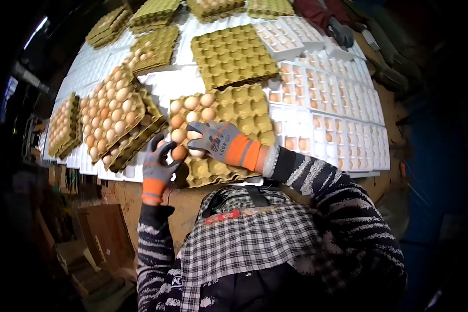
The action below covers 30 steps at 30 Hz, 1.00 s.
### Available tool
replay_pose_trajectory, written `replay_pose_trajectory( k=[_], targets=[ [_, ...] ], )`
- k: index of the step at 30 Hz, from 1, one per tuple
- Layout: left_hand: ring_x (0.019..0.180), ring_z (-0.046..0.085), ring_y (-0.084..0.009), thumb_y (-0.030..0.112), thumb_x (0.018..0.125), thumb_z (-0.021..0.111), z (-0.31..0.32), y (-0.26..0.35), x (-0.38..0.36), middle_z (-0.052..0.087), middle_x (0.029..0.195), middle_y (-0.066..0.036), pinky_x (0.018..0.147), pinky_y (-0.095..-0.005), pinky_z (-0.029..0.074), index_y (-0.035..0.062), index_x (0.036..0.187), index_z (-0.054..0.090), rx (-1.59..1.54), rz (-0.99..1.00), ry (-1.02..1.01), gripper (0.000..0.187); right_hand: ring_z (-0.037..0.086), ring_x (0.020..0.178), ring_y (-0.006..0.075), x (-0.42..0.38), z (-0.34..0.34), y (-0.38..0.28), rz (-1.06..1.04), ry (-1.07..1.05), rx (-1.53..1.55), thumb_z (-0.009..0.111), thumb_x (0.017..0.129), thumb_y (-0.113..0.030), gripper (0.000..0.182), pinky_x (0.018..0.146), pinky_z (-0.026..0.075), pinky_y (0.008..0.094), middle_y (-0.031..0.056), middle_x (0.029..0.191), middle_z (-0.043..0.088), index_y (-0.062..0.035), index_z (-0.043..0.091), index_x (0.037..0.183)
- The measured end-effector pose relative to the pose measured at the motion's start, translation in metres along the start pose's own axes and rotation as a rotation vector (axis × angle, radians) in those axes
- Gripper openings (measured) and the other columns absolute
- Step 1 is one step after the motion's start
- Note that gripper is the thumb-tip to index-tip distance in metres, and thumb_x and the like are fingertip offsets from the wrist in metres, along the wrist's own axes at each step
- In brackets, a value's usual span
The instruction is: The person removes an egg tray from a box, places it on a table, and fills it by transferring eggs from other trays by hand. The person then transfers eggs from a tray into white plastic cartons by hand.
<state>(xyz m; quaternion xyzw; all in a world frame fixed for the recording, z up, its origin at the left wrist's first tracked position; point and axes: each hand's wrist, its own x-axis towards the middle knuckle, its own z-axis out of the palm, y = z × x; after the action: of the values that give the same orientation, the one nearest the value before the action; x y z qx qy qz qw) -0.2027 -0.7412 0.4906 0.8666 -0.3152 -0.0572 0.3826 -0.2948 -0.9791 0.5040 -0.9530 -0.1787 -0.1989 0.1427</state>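
Observation:
A moulded-pulp egg tray [244, 112] lies in front of me, with eggs in several of its left-hand cups. My right hand [216, 140], in a grey and orange glove, reaches over it, fingers and thumb closed around a pale egg [194, 135]. At the tray's near left edge, my left hand [160, 161] curls its thumb and forefinger about a brown egg [178, 152]. Another egg shows partly behind the left fingers. Just left of that hand, a tilted stack of pulp trays [153, 117] carries many eggs [109, 123] on top.
Behind the tray sits a stack of pulp trays without eggs [234, 54]. White foam trays [343, 132] with eggs spread along the right. More pulp stacks [153, 47] stand at the back. A co-worker's gloved hand [341, 34] is at the far right. Cardboard [106, 234] lies low on the left.

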Motion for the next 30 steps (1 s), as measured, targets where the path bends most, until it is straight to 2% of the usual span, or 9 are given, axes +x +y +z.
replay_pose_trajectory(
  k=[1,5,8,10,12,17,21,25,30],
  targets=[
    [0.089,0.067,-0.019,0.006,0.066,0.087,-0.003,-0.006,-0.007,0.057,0.134,-0.01,0.069,-0.0298,0.053,0.0118,0.12,0.07,0.009,0.029,0.049,0.057,0.065,0.098,0.0275,-0.011,-0.032,0.002,0.109,-0.011,0.067,0.073,0.083,-0.025,0.028,0.074,0.057,0.0393,0.0041,0.134,0.053,-0.0271,0.071,0.111],
    [0.108,0.065,-0.0205,0.004,0.07,0.086,-0.001,0.033,-0.024,0.052,0.141,-0.01,0.084,-0.0299,0.055,0.0034,0.119,0.069,-0.341,-0.067,0.072,0.051,0.067,0.108,0.0293,-0.114,-0.096,0.043,0.568,0.201,0.26,0.081,0.076,-0.026,0.048,0.092,0.057,0.0399,0.0077,0.138,0.052,-0.0272,0.068,0.122],
    [0.117,0.061,-0.0268,0.007,0.069,0.087,0.027,0.089,-0.005,0.056,0.138,-0.013,0.092,-0.0359,0.053,0.0043,0.117,0.07,-0.183,0.185,0.027,0.051,0.063,0.115,0.0298,-0.198,-0.086,0.115,0.9,0.034,0.079,0.077,0.08,-0.028,0.051,0.092,0.055,0.0413,0.0114,0.137,0.055,-0.0257,0.065,0.129],
    [0.122,0.059,-0.0283,0.008,0.065,0.087,0.054,0.136,0.02,0.055,0.14,-0.012,0.097,-0.0399,0.053,0.0089,0.117,0.071,-0.207,0.262,-0.097,0.055,0.064,0.111,0.0329,-0.223,-0.07,0.139,0.98,-0.087,0.037,0.072,0.08,-0.014,0.043,0.089,0.056,0.0407,0.0122,0.136,0.055,-0.0201,0.067,0.122],
    [0.122,0.059,-0.0322,0.008,0.064,0.086,0.09,0.171,0.048,0.055,0.14,-0.014,0.098,-0.0403,0.051,0.0113,0.118,0.071,-0.087,0.408,-0.189,0.056,0.064,0.112,0.0336,-0.25,-0.01,0.174,0.879,-0.328,-0.211,0.068,0.083,-0.017,0.039,0.088,0.056,0.0417,0.0111,0.139,0.054,-0.0224,0.067,0.122],
    [0.102,0.064,-0.0315,0.019,0.074,0.078,0.196,0.215,0.095,0.056,0.131,-0.009,0.086,-0.0413,0.055,0.0187,0.115,0.068,0.406,0.706,-0.508,0.042,0.057,0.124,0.0261,-0.245,-0.065,0.166,1.058,-0.112,0.104,0.065,0.087,-0.032,0.042,0.096,0.052,0.0419,0.0021,0.143,0.053,-0.0306,0.062,0.13],
    [0.098,0.067,-0.0305,0.02,0.084,0.066,0.282,0.187,0.112,0.061,0.125,-0.008,0.083,-0.0405,0.056,0.0202,0.109,0.074,0.736,0.634,-0.761,0.026,0.061,0.118,0.0275,-0.282,-0.061,0.186,0.862,-0.222,0.222,0.068,0.086,-0.033,0.038,0.095,0.052,0.0425,0.0051,0.132,0.061,-0.0288,0.067,0.124],
    [0.105,0.067,-0.0311,0.022,0.086,0.063,0.299,0.18,0.131,0.067,0.119,-0.01,0.086,-0.0412,0.055,0.0202,0.11,0.074,0.792,0.503,-0.911,0.026,0.065,0.108,0.0315,-0.261,-0.062,0.212,0.93,0.053,0.553,0.064,0.087,-0.032,0.028,0.096,0.051,0.0432,0.0086,0.116,0.069,-0.0209,0.073,0.112],
    [0.106,0.069,-0.0298,0.022,0.094,0.053,0.297,0.197,0.167,0.071,0.112,-0.014,0.088,-0.0412,0.055,0.0187,0.118,0.07,0.628,0.353,-0.609,0.03,0.064,0.11,0.0316,-0.256,-0.07,0.215,0.835,-0.309,0.382,0.057,0.089,-0.038,0.035,0.097,0.05,0.0443,0.0077,0.12,0.068,-0.0208,0.072,0.115]
  ],
)
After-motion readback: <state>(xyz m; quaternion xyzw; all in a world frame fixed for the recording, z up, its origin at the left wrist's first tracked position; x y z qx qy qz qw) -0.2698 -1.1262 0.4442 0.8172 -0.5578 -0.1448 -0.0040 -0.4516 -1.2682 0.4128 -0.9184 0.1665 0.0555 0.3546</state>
